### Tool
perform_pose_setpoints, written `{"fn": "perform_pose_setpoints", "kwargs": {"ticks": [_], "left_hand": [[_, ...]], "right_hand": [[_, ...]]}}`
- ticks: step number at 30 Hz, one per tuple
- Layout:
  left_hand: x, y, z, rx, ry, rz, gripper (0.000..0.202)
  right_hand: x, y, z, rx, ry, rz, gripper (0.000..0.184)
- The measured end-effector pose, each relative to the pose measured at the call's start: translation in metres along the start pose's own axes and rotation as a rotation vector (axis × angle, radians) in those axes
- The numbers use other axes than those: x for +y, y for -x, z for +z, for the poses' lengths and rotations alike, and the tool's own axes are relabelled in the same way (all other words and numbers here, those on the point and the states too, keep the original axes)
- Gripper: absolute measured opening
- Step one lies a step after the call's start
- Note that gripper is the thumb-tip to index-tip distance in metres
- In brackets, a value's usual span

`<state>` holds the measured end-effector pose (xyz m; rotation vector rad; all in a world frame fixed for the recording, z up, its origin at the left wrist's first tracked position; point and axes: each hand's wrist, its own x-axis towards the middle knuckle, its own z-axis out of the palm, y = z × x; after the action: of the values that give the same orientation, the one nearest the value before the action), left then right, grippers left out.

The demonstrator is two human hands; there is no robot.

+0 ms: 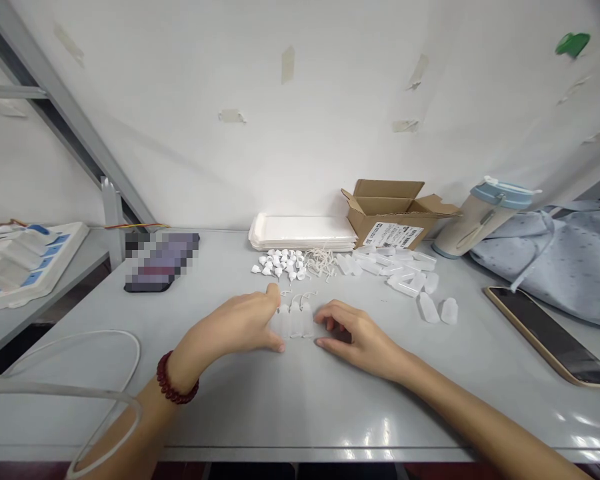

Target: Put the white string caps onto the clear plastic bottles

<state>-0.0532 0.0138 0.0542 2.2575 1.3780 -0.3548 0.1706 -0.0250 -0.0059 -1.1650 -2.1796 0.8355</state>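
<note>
Several small translucent plastic sleeves (pixel 295 321) lie side by side in a row on the grey table, with thin white strings (pixel 307 297) at their far ends. My left hand (pixel 245 320) borders the row on the left, its thumb and fingers spread around that edge. On the right side, my right hand (pixel 357 333) rests with bent fingers, thumb apart from them, fingertips close to the last sleeve. Whether those fingertips touch it I cannot tell. Just beyond are a pile of small white cap-like pieces (pixel 283 261), a bundle of white strings (pixel 321 263) and loose translucent sleeves (pixel 405 277).
White trays (pixel 305 232) are stacked by the wall beside an open cardboard box (pixel 395 217). To the right stand a bottle (pixel 480 217) and a blue cloth bag (pixel 570 260), with a phone (pixel 555 337) in front. A dark phone-like object (pixel 163 263) and a white cable (pixel 135 360) lie left.
</note>
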Motion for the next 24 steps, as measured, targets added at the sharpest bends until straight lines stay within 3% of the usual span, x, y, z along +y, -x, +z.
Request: {"fn": "perform_pose_setpoints", "kwargs": {"ticks": [24], "left_hand": [[-0.0016,-0.0001,-0.0014,-0.001,0.048,0.009,0.049]], "right_hand": [[0.0013,0.0004,0.0,0.003,0.007,-0.02,0.016]]}}
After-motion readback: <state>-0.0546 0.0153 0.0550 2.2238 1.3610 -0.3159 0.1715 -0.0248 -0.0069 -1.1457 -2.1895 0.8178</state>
